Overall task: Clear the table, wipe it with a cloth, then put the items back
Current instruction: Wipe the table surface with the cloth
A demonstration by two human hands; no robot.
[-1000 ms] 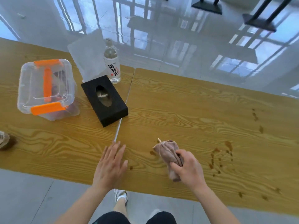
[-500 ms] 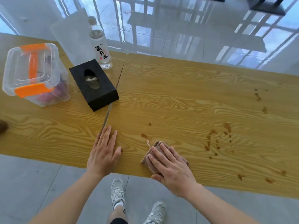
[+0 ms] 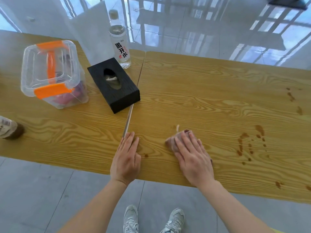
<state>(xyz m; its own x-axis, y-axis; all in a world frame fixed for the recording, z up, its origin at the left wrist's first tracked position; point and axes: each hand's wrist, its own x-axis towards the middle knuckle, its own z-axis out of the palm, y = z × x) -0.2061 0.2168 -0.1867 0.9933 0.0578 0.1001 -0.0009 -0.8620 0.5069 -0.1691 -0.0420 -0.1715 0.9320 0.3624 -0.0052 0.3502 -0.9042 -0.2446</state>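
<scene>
Pressing flat now: right hand (image 3: pixel 193 158) has gone from pinching cloth (image 3: pixel 175 140) to open palm on it, just right of table (image 3: pixel 210 98) seam; left hand (image 3: pixel 126 158) flat, empty. Wiping begun; stains (image 3: pixel 249 145) further right untouched.

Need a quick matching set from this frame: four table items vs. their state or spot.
Items:
1 cloth
2 tissue box
3 water bottle
4 storage box

States:
A clear, orange latches
B upright at the far table edge
C flat under the right hand
D black, oval slot on top

Pairs: 1-C, 2-D, 3-B, 4-A
</scene>
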